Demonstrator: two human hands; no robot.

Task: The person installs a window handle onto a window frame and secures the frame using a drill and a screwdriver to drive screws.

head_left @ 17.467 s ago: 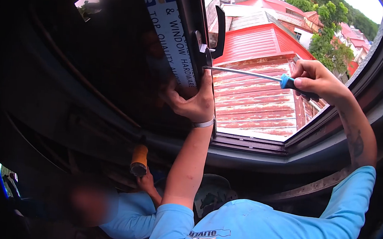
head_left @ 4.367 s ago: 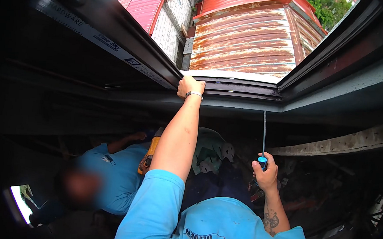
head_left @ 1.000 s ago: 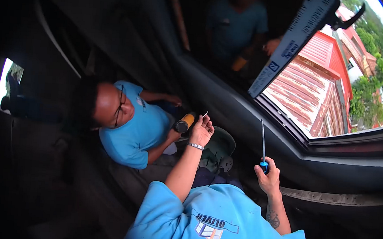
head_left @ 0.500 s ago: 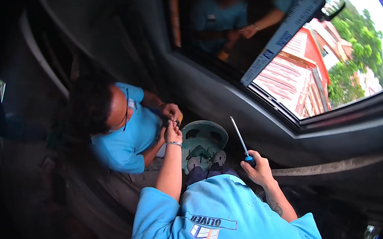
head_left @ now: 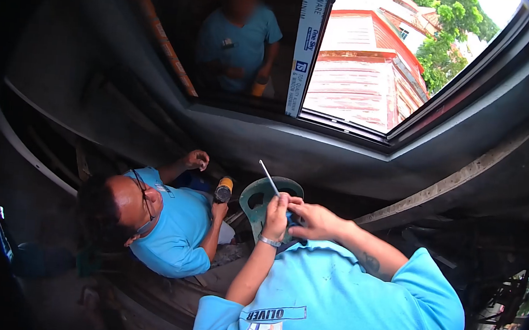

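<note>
In front of my chest, my two hands have come together at a screwdriver with a thin metal shaft (head_left: 268, 176) and a blue handle (head_left: 291, 219). My left hand (head_left: 275, 220), with a metal band at the wrist, is closed near where the shaft meets the handle. From the other side, my right hand (head_left: 317, 221) has its fingers and thumb about the blue handle, partly covering it. The shaft points up and left, towards the wall. Whatever else may lie between my fingers is hidden.
A co-worker in a blue shirt (head_left: 175, 220) is at my left, holding a yellow-and-black tool (head_left: 223, 190) upright. A green plastic chair (head_left: 251, 202) stands beyond my hands. Ahead is a dark-framed window (head_left: 352, 134), its right side showing roofs. A long pale beam (head_left: 454, 175) slants at right.
My left hand has left the co-worker's hands and moved right to the screwdriver. My right hand brought the screwdriver left. The co-worker's hands have parted. The view has shifted.
</note>
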